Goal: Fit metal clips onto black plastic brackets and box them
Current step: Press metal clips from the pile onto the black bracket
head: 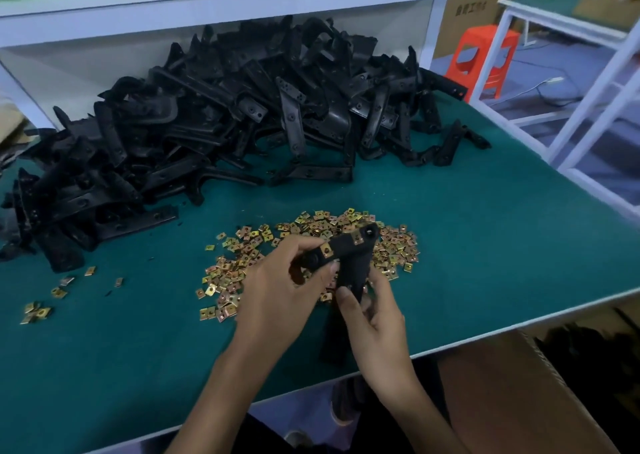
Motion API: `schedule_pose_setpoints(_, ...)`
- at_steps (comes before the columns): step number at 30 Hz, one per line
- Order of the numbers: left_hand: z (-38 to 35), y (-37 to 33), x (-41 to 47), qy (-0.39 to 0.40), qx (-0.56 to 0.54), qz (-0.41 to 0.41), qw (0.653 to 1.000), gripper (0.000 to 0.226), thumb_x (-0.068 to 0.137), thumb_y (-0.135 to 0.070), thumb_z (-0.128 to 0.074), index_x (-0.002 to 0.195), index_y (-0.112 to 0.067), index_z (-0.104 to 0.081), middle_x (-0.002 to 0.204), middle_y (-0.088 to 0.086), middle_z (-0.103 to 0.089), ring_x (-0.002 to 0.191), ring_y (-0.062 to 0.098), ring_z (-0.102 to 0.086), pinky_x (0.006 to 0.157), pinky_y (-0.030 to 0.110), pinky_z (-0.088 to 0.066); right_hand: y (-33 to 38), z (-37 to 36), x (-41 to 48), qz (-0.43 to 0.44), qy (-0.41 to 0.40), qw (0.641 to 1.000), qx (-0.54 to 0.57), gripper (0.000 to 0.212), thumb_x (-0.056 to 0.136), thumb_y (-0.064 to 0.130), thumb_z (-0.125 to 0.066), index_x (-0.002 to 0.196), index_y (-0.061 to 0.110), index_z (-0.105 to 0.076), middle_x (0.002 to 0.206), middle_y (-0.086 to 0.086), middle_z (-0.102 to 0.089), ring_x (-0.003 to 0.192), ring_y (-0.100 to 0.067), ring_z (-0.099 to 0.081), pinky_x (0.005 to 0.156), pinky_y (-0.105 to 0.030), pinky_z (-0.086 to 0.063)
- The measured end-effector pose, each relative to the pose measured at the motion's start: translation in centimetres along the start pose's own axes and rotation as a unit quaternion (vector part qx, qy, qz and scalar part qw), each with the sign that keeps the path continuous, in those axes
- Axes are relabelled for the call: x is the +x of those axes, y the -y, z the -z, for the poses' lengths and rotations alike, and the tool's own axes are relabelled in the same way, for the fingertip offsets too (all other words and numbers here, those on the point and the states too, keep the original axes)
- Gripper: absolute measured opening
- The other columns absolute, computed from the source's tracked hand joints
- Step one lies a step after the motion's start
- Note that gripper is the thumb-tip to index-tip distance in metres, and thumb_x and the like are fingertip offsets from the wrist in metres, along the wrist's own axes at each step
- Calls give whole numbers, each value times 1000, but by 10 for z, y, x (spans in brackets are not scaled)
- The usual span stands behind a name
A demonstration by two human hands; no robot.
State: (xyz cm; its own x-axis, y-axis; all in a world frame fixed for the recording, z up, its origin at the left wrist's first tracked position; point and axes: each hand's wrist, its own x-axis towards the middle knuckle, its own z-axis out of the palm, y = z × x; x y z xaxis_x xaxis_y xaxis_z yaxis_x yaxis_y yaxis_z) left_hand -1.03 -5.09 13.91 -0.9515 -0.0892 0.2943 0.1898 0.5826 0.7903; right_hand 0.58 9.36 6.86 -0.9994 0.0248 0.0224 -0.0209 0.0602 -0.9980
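Both hands hold one black plastic bracket (349,256) above a pile of gold metal clips (311,256) on the green table. My left hand (287,287) grips the bracket's left arm, its thumb by a clip (326,251) seated on that arm. A second clip (356,238) sits near the bracket's top end. My right hand (374,318) curls round the bracket's lower leg, thumb pressed on its face. A big heap of loose black brackets (214,121) fills the back of the table.
A few stray clips (38,311) lie at the table's left front. An open cardboard box (519,394) stands below the table's front right edge. A white shelf frame (588,83) and an orange stool (485,58) stand to the right.
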Motion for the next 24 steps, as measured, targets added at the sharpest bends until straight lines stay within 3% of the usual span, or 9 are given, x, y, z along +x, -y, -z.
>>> schedule_pose_setpoints(1, -2, -4, 0, 9, -1, -3, 1000, 29, 85, -38, -78, 95, -55, -57, 100, -40, -61, 87, -13, -61, 66, 7, -46, -1, 2, -4, -11, 2, 1000, 19, 44, 88, 58, -59, 131, 51, -51, 90, -20, -59, 77, -31, -62, 64, -46, -50)
schedule_pose_setpoints(5, -20, -21, 1, 80, -4, -43, 996, 32, 84, -34, -79, 94, -55, -57, 100, -39, -62, 87, -14, -61, 66, 6, -46, -6, 24, -27, -62, -34, 994, 78, 56, 82, 52, -61, 135, 55, -43, 86, -27, -58, 71, -33, -60, 66, -42, -50)
schedule_pose_setpoints(10, -72, -50, -14, 207, -23, -86, 974, 31, 84, -29, -79, 92, -51, -59, 100, -39, -60, 90, -13, -58, 69, 5, -43, -10, 75, -82, -73, -121, 985, 101, 52, 96, 37, -64, 130, 67, -40, 82, -12, -65, 62, -20, -61, 59, -33, -51)
schedule_pose_setpoints(13, -105, -72, -29, 295, -19, -108, 949, 36, 85, -40, -76, 100, -64, -54, 106, -39, -55, 94, -7, -55, 72, 14, -43, -8, 101, -120, -93, -182, 971, 124, 54, 100, 27, -64, 137, 59, -41, 89, -8, -70, 61, -22, -62, 58, -32, -51)
schedule_pose_setpoints(15, -118, -88, -40, 346, -15, -153, 926, 56, 84, -51, -72, 117, -78, -36, 118, -46, -43, 105, -6, -48, 85, 23, -42, -1, 124, -136, -111, -252, 952, 135, 49, 99, 27, -65, 132, 59, -48, 107, 3, -74, 81, -20, -70, 67, -30, -55)
schedule_pose_setpoints(17, -123, -98, -46, 367, -26, -161, 916, 59, 80, -65, -60, 124, -82, -24, 123, -50, -36, 114, -6, -41, 93, 29, -40, 4, 160, -141, -91, -322, 934, 123, 43, 99, 28, -65, 132, 52, -53, 120, 7, -70, 101, -13, -71, 74, -28, -58)
schedule_pose_setpoints(20, -120, -97, -48, 356, -37, -163, 919, 52, 81, -62, -60, 122, -79, -33, 124, -45, -42, 116, -6, -45, 92, 30, -43, 13, 233, -127, -51, -394, 914, 86, 47, 102, 15, -59, 146, 28, -47, 105, -4, -73, 80, -18, -71, 66, -30, -58)
schedule_pose_setpoints(23, -113, -88, -48, 336, -39, -149, 929, 47, 84, -44, -70, 117, -70, -47, 119, -37, -53, 114, -13, -47, 89, 16, -41, 10, 294, -104, -100, -456, 872, 144, 85, 101, 16, -63, 163, 17, -5, 141, -3, -56, 114, -19, -65, 100, -34, -51)
schedule_pose_setpoints(24, -110, -83, -47, 330, -40, -142, 933, 47, 86, -37, -73, 117, -65, -51, 117, -34, -56, 113, -15, -48, 85, 10, -41, 6, 304, -99, -123, -468, 861, 156, 87, 100, 18, -64, 163, 18, -3, 149, -3, -47, 122, -20, -60, 107, -36, -47)
